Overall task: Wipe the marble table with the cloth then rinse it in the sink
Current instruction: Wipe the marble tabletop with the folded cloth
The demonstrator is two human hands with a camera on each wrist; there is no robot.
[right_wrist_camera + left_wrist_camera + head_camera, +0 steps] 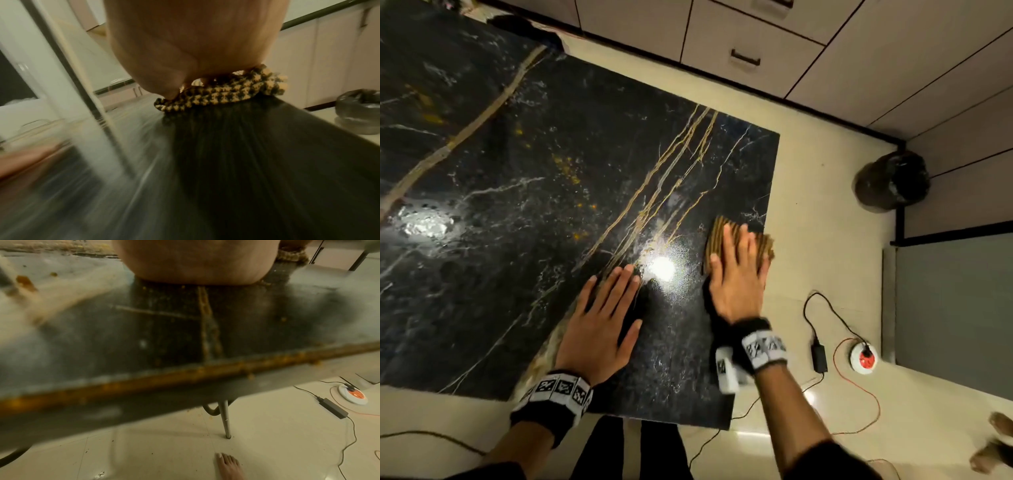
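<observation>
The black marble table (551,192) with gold veins fills the left and middle of the head view. My right hand (738,270) lies flat with straight fingers on a brown-and-yellow checked cloth (717,236) at the table's right edge. The right wrist view shows the same cloth (236,94) bunched under the palm (195,40) on the blurred tabletop. My left hand (602,315) rests flat and spread on the bare marble near the front edge. Yellow specks (566,168) dot the middle of the table. Orange grime (185,378) lines the table's front edge in the left wrist view.
A bin lined with a black bag (892,181) stands on the floor to the right. A black power adapter (819,358) and a round white-and-red socket (864,358) with cables lie on the pale tiles. Drawers (743,44) run along the back. A bare foot (228,467) stands by a table leg (225,418).
</observation>
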